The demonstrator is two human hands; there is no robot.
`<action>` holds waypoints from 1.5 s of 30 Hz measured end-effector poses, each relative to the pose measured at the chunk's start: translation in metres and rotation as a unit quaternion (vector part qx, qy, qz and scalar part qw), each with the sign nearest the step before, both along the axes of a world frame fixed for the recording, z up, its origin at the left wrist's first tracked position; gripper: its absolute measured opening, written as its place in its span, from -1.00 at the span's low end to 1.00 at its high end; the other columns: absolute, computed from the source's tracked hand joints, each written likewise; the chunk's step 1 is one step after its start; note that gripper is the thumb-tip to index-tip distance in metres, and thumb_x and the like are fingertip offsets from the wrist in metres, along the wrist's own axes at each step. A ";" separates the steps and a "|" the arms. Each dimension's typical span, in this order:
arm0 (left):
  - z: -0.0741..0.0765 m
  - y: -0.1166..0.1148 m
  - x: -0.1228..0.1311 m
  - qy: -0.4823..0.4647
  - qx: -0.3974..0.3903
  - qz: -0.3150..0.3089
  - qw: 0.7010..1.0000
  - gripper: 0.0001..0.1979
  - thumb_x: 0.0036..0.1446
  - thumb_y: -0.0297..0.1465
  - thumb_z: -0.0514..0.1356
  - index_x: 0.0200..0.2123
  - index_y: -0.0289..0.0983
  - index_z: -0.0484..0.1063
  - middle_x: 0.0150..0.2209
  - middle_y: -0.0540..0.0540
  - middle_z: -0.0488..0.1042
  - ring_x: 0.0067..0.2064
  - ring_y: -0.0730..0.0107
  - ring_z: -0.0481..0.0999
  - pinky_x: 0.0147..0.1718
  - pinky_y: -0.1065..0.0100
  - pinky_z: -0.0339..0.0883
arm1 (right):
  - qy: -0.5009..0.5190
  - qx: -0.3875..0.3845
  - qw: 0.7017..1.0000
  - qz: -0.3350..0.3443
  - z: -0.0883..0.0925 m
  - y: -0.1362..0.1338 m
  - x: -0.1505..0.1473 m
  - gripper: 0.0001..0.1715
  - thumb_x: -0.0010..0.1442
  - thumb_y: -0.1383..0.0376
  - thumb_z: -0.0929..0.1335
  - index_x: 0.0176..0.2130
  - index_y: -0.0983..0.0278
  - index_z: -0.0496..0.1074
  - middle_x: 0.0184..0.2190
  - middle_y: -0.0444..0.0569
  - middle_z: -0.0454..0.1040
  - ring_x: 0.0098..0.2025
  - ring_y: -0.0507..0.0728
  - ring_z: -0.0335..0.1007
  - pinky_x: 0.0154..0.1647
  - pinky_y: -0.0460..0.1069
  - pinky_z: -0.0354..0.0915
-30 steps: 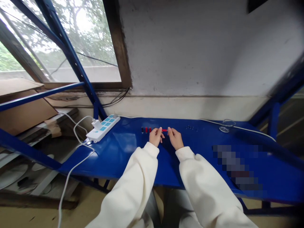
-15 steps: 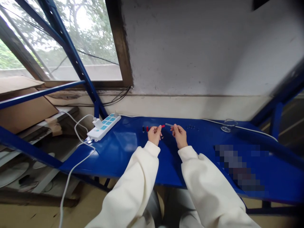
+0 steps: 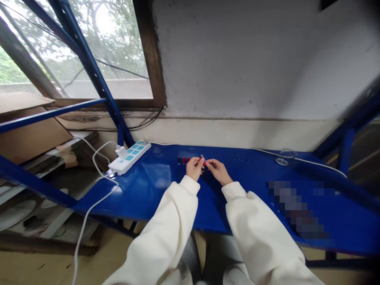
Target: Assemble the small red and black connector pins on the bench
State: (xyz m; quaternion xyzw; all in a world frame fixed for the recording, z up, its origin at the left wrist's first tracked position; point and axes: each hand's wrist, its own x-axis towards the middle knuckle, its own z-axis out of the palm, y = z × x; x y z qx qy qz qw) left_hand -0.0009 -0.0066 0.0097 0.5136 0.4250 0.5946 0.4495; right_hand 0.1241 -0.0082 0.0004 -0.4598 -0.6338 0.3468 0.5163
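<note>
My left hand and my right hand meet above the blue table, with fingertips pinched close together. Between them is a small red cylindrical piece, with a short clear tube showing at its upper end. Both hands pinch at the red piece; how far it sits in the tube is too small to tell. Just left of my left hand, a small black cylinder and a red cylinder stand upright, with another red one partly hidden by the fingers. Several tiny clear parts lie to the right.
A white power strip with a plugged-in adapter lies on the blue table at left, its cable hanging over the edge. Toward the back right are a clear ring-shaped item and a white cable. A blurred-out patch covers something at right.
My right hand has moved left to meet my left hand. The clear tube, earlier held apart in the right fingers, now meets the red piece and points upward.
</note>
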 end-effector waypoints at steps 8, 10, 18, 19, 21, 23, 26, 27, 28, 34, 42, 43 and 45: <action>-0.008 0.002 0.000 0.049 0.006 0.002 0.999 -0.69 -0.05 -0.20 0.17 -0.34 -0.34 0.45 -0.51 -0.06 0.43 -0.55 0.53 0.36 -0.67 0.53 0.20 | 0.010 0.006 0.998 0.061 0.002 -0.003 -0.001 -0.69 0.01 0.09 0.29 -0.38 0.29 0.34 -0.47 -0.07 0.44 -0.43 0.05 0.37 -0.33 -0.01 0.29; -0.008 0.001 0.000 0.054 0.017 0.006 0.998 -0.70 -0.04 -0.22 0.17 -0.32 -0.33 0.48 -0.42 -0.12 0.47 -0.47 0.47 0.39 -0.62 0.51 0.25 | -0.004 0.004 0.998 0.069 0.003 -0.004 -0.001 -0.70 0.02 0.09 0.29 -0.38 0.29 0.33 -0.49 -0.09 0.42 -0.43 0.05 0.37 -0.35 -0.02 0.28; 0.000 -0.004 -0.001 0.053 0.011 -0.027 0.998 -0.68 0.00 -0.21 0.12 -0.28 -0.31 0.47 -0.55 -0.05 0.38 -0.58 0.55 0.29 -0.66 0.52 0.18 | -0.084 0.030 0.995 0.041 0.004 -0.009 -0.002 -0.72 0.01 0.11 0.28 -0.40 0.28 0.34 -0.50 -0.09 0.42 -0.48 0.02 0.29 -0.42 -0.06 0.24; 0.000 -0.004 -0.001 0.047 0.009 -0.023 0.999 -0.68 0.00 -0.21 0.11 -0.26 -0.31 0.46 -0.55 -0.03 0.36 -0.59 0.57 0.27 -0.67 0.53 0.17 | -0.092 0.036 0.994 0.035 0.004 -0.009 -0.002 -0.72 0.01 0.11 0.28 -0.41 0.28 0.35 -0.51 -0.10 0.41 -0.50 0.02 0.28 -0.45 -0.06 0.23; 0.000 -0.003 0.000 0.046 0.007 -0.007 0.999 -0.68 0.01 -0.22 0.11 -0.23 -0.29 0.43 -0.55 -0.01 0.34 -0.61 0.59 0.26 -0.67 0.54 0.16 | -0.106 0.043 0.993 0.007 0.003 -0.006 0.000 -0.72 0.01 0.10 0.27 -0.45 0.28 0.34 -0.56 -0.11 0.39 -0.55 0.00 0.24 -0.49 -0.08 0.19; -0.002 -0.002 0.000 0.062 0.013 0.008 0.998 -0.70 0.01 -0.23 0.10 -0.25 -0.29 0.41 -0.57 0.01 0.32 -0.61 0.59 0.26 -0.65 0.54 0.16 | -0.112 0.042 0.992 -0.043 0.002 0.001 0.004 -0.71 0.00 0.10 0.27 -0.49 0.29 0.33 -0.60 -0.12 0.36 -0.57 0.00 0.22 -0.51 -0.08 0.16; -0.007 -0.002 0.002 0.131 0.035 -0.006 0.991 -0.74 0.04 -0.25 0.06 -0.34 -0.29 0.42 -0.62 0.02 0.31 -0.60 0.56 0.27 -0.59 0.50 0.18 | -0.128 0.031 0.984 -0.123 0.001 0.019 0.013 -0.72 -0.02 0.11 0.29 -0.51 0.30 0.33 -0.60 -0.10 0.37 -0.55 0.02 0.24 -0.48 -0.08 0.16; -0.008 -0.003 0.003 0.162 0.048 -0.014 0.985 -0.75 0.05 -0.26 0.05 -0.37 -0.29 0.43 -0.63 0.02 0.31 -0.60 0.54 0.28 -0.57 0.49 0.18 | -0.143 0.021 0.979 -0.142 0.000 0.026 0.017 -0.73 -0.03 0.13 0.29 -0.52 0.30 0.33 -0.60 -0.10 0.37 -0.54 0.03 0.26 -0.47 -0.07 0.16; -0.010 -0.004 0.004 0.195 0.064 -0.021 0.978 -0.76 0.05 -0.26 0.05 -0.40 -0.28 0.44 -0.64 0.01 0.32 -0.59 0.53 0.28 -0.55 0.48 0.18 | -0.160 0.012 0.974 -0.161 0.000 0.033 0.020 -0.75 -0.04 0.15 0.30 -0.52 0.30 0.33 -0.60 -0.09 0.38 -0.53 0.04 0.27 -0.47 -0.07 0.16; -0.011 -0.013 0.008 0.343 0.147 -0.040 0.927 -0.75 0.07 -0.29 0.03 -0.50 -0.25 0.43 -0.60 -0.02 0.37 -0.56 0.48 0.27 -0.53 0.43 0.10 | -0.263 -0.022 0.942 -0.209 -0.008 0.069 0.029 -0.86 -0.04 0.25 0.30 -0.50 0.29 0.35 -0.54 -0.05 0.43 -0.49 0.06 0.32 -0.46 -0.07 0.16; -0.009 -0.017 0.010 0.398 0.165 -0.042 0.901 -0.72 0.10 -0.31 -0.01 -0.54 -0.25 0.40 -0.61 -0.02 0.36 -0.58 0.47 0.27 -0.55 0.43 0.07 | -0.326 -0.028 0.915 -0.236 -0.019 0.090 0.038 -0.86 -0.01 0.28 0.29 -0.43 0.30 0.40 -0.47 0.02 0.46 -0.43 0.09 0.36 -0.45 -0.07 0.17; -0.009 -0.017 0.010 0.399 0.166 -0.042 0.901 -0.72 0.10 -0.31 -0.01 -0.54 -0.25 0.40 -0.61 -0.01 0.37 -0.58 0.47 0.27 -0.55 0.43 0.06 | -0.331 -0.032 0.913 -0.234 -0.020 0.091 0.039 -0.86 -0.01 0.28 0.29 -0.42 0.30 0.40 -0.47 0.02 0.46 -0.42 0.10 0.37 -0.44 -0.06 0.17; -0.009 -0.018 0.010 0.399 0.165 -0.044 0.901 -0.72 0.11 -0.31 -0.01 -0.54 -0.25 0.39 -0.60 -0.01 0.37 -0.58 0.47 0.28 -0.55 0.43 0.05 | -0.342 -0.039 0.910 -0.230 -0.021 0.095 0.042 -0.86 -0.01 0.29 0.30 -0.41 0.31 0.40 -0.46 0.03 0.47 -0.40 0.11 0.38 -0.42 -0.06 0.18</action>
